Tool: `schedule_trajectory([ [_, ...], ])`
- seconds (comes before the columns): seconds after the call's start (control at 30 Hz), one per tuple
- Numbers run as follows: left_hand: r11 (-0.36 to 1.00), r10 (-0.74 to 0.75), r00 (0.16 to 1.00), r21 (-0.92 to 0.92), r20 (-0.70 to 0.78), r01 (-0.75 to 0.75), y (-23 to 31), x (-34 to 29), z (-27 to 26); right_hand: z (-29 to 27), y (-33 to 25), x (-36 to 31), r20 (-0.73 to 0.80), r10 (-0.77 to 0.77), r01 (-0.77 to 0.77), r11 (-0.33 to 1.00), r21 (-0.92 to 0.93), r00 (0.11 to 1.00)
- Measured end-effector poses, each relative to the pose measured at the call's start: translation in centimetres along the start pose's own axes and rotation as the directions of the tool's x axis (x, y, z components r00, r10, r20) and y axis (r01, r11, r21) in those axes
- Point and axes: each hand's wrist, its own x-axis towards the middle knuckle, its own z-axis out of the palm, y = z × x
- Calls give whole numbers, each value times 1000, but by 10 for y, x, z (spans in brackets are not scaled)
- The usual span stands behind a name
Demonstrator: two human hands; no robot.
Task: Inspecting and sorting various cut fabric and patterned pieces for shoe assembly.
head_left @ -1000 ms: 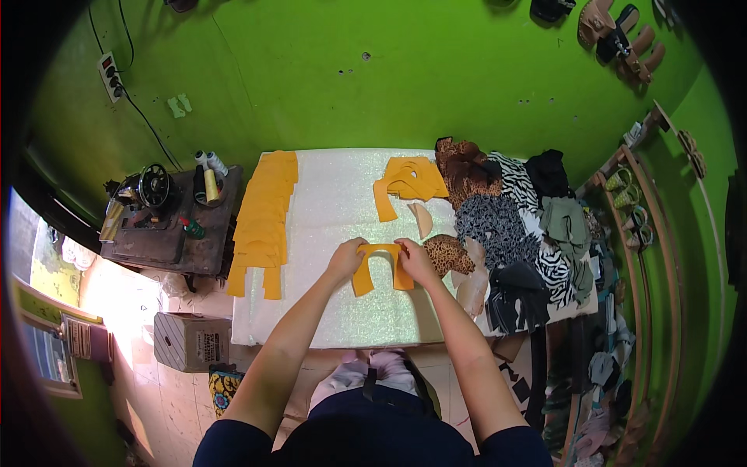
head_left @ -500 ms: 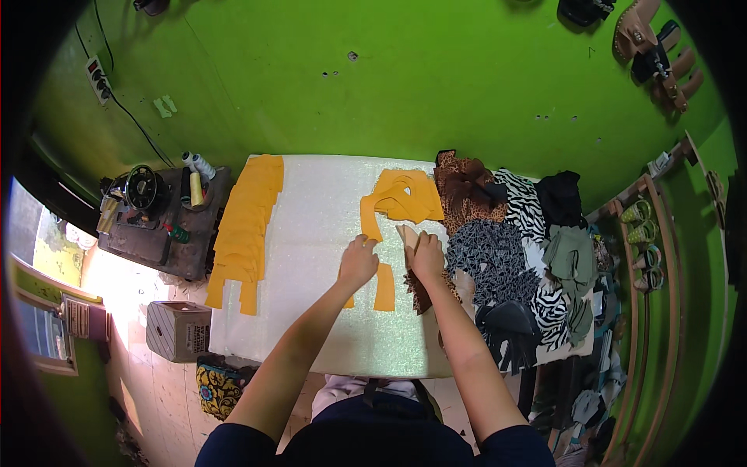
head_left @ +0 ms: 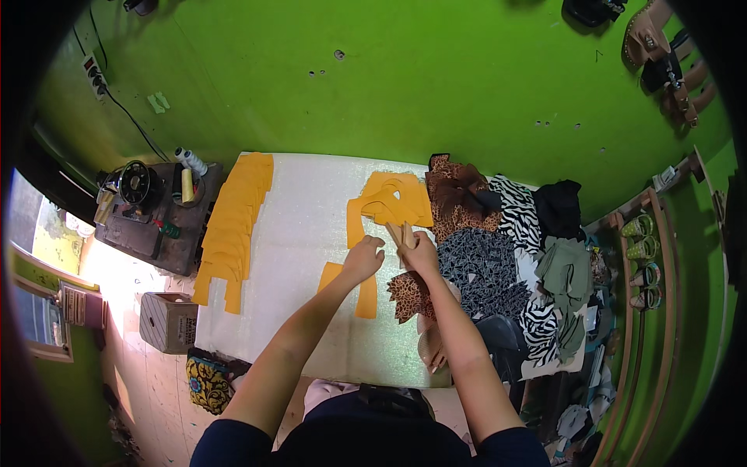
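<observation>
My right hand [head_left: 421, 253] is closed on several beige strips [head_left: 401, 234], which stick out beyond its fingers. To its left, my left hand [head_left: 364, 259] hovers over the table with fingers loosely curled and tips apart; nothing shows between them. Just beyond it hangs the long end of an orange cut piece [head_left: 355, 222], next to a pile of orange pieces [head_left: 403, 204]. Another orange piece [head_left: 366, 300] lies below my left hand, partly hidden by the forearm. Leopard-print pieces [head_left: 409, 296] lie by my right wrist.
Overlapping orange pieces [head_left: 233, 226] line the left side of the white table [head_left: 303, 194]. Leopard [head_left: 455, 202], zebra [head_left: 517, 206], grey-patterned [head_left: 478, 261] and olive pieces [head_left: 564, 268] crowd the right. A sewing machine [head_left: 136, 187] stands at left, a wooden rack [head_left: 661, 311] at right.
My left hand has come away from the end of the orange piece, and its fingers have loosened. The beige strips in my right hand have fanned apart. The view has shifted slightly.
</observation>
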Motion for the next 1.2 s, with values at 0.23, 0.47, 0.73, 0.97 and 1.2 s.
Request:
schedule_trajectory([
  [0.23, 952, -4, 998, -304, 65, 24, 2, 9, 6, -10, -8, 4, 90, 2, -62, 738, 672, 996],
  [0.47, 365, -185, 846, -765, 500, 531, -13, -1, -13, -3, -34, -19, 319, -157, -253, 334, 908, 935],
  [0.73, 750, -244, 935, -561, 259, 351, -56, -29, -45, 32, -18, -22, 382, -116, -91, 871, 483, 917],
  [0.97, 968, -202, 976, -133, 76, 211, -86, -60, -43, 61, -28, -43, 252, -211, 189, 976, 109, 944],
  [1.2, 972, -226, 973, -59, 37, 228, -79, -63, -41, 64, -36, -52, 253, -115, 140, 987, -83, 961],
])
